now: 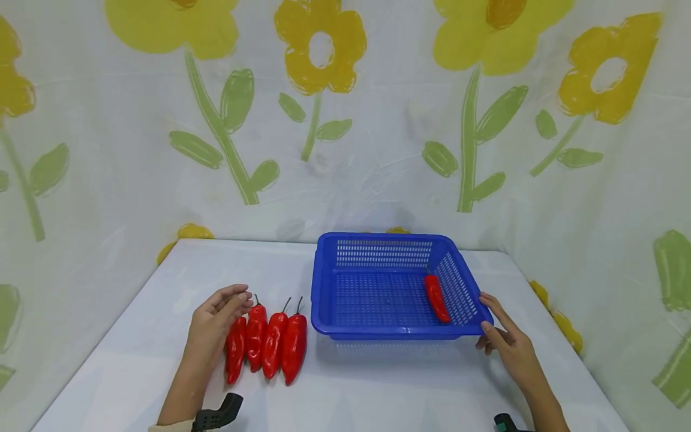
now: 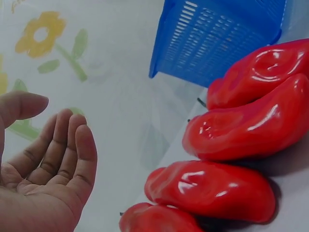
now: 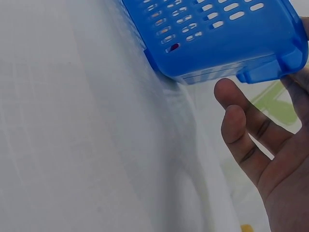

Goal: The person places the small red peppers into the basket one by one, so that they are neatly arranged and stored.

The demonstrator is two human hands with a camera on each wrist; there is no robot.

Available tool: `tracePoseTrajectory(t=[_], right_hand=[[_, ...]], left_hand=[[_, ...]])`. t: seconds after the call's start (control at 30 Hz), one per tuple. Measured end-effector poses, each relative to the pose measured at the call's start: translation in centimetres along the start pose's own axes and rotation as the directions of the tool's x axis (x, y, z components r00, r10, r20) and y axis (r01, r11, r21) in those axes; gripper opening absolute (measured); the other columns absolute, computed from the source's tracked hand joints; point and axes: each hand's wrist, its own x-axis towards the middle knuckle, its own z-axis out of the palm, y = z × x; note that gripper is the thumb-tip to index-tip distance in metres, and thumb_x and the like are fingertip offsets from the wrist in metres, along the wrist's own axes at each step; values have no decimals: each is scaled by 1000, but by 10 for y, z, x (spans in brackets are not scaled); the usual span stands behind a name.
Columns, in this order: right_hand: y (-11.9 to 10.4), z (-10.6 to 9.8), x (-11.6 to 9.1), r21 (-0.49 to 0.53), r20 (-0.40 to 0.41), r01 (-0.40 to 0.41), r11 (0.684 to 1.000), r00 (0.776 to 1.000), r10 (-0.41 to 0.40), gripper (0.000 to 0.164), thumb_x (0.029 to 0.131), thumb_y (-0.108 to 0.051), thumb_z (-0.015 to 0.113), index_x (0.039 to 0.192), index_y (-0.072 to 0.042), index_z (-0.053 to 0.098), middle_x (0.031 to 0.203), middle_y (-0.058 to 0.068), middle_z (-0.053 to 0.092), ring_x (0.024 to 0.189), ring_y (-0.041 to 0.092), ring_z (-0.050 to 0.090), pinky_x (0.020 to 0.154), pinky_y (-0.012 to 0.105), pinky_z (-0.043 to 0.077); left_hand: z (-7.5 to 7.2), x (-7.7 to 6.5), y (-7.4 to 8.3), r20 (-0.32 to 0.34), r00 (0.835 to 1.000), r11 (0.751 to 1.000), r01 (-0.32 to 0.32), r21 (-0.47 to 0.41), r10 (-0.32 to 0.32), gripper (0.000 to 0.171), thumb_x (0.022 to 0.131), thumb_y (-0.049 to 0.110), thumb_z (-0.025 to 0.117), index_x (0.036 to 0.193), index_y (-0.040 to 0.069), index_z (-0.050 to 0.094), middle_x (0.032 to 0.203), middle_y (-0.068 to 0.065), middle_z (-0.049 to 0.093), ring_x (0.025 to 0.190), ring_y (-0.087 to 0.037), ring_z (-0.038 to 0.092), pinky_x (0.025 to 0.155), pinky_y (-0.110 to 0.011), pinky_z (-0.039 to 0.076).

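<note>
A blue plastic basket (image 1: 394, 332) with slotted walls stands on the table, one red chili pepper (image 1: 436, 299) lying inside along its right wall. My right hand (image 1: 510, 342) holds the basket's front right corner, thumb and index finger at the rim; in the right wrist view its other fingers (image 3: 235, 123) are bent below the rim. Left of the basket, several glossy red chili peppers (image 1: 294, 348) lie side by side, stems pointing away. Over the leftmost of them is my left hand (image 1: 216, 324), partly hiding it; the left wrist view shows its loosely bent fingers (image 2: 86, 150) with nothing between them.
The white table (image 1: 378, 396) ends at the back against a white cloth (image 1: 378, 174) printed with yellow flowers and green leaves. This cloth also hangs at both sides. Dark wrist devices (image 1: 218, 413) are worn on both wrists.
</note>
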Motion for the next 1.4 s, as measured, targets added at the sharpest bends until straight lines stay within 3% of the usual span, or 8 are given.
tracePoseTrajectory(t=[0.2, 0.4, 0.6, 0.8, 0.9, 1.0, 1.17, 1.4], right_hand=[[-2, 0, -1, 6, -4, 2, 1000, 1000, -2, 53, 106, -22, 52, 156, -24, 36, 156, -6, 36, 72, 22, 66, 60, 29, 57], [-1, 0, 0, 1, -4, 0, 1000, 1000, 0, 53, 106, -21, 52, 157, -24, 35, 157, -6, 34, 72, 21, 66, 60, 29, 57], [-2, -1, 0, -10, 3, -13, 1000, 1000, 13, 53, 106, -23, 51, 157, -24, 35, 158, -7, 34, 73, 21, 67, 61, 30, 57], [-2, -2, 1, -39, -1, -36, 999, 999, 36, 52, 106, -28, 51, 156, -28, 35, 156, -13, 34, 74, 21, 67, 61, 30, 57], [-3, -1, 1, -41, -4, -37, 998, 999, 37, 52, 106, -29, 51, 156, -28, 36, 156, -16, 34, 74, 20, 67, 62, 29, 58], [-2, -1, 0, -35, -11, -38, 999, 999, 38, 53, 106, -27, 51, 156, -26, 36, 157, -16, 33, 73, 20, 67, 61, 29, 58], [-2, 0, 0, -31, -11, -43, 999, 999, 43, 53, 106, -27, 52, 156, -27, 36, 158, -13, 32, 73, 20, 67, 62, 29, 58], [-1, -1, 3, -54, -11, -29, 998, 1000, 29, 52, 106, -29, 51, 156, -29, 36, 156, -16, 33, 72, 20, 67, 61, 29, 58]], left_hand=[[-13, -4, -2, -23, 1000, 1000, 10, -13, -10, 52, 96, 37, 68, 135, 5, 56, 117, 0, 68, 104, -15, 66, 90, -20, 52], [-26, -11, -7, -97, 994, 999, 50, 14, -49, 56, 92, 42, 70, 135, 8, 57, 114, 5, 68, 103, -14, 66, 87, -17, 52], [-36, -17, -10, -118, 990, 997, 71, -36, -75, 55, 92, 40, 71, 135, 8, 57, 113, 5, 68, 103, -14, 65, 85, -14, 52], [-45, -20, -14, -149, 988, 999, 49, 16, -46, 52, 95, 37, 69, 134, 6, 57, 112, 5, 68, 100, -13, 65, 86, -12, 51], [-49, -22, -14, -177, 982, 995, 84, 60, -72, 52, 95, 39, 68, 136, 7, 57, 113, 5, 66, 101, -13, 64, 86, -12, 50], [-51, -23, -13, -214, 971, 975, 143, 170, -105, 53, 96, 42, 66, 137, 11, 56, 118, 2, 64, 102, -10, 62, 87, -10, 48], [-53, -27, -14, -240, 959, 935, 218, 280, -151, 53, 97, 44, 64, 139, 13, 55, 129, -7, 60, 101, -6, 59, 84, -8, 47], [-55, -32, -21, -209, 957, 900, 263, 347, -199, 59, 96, 43, 65, 141, 9, 51, 135, -16, 57, 118, -26, 53, 72, -6, 44]])
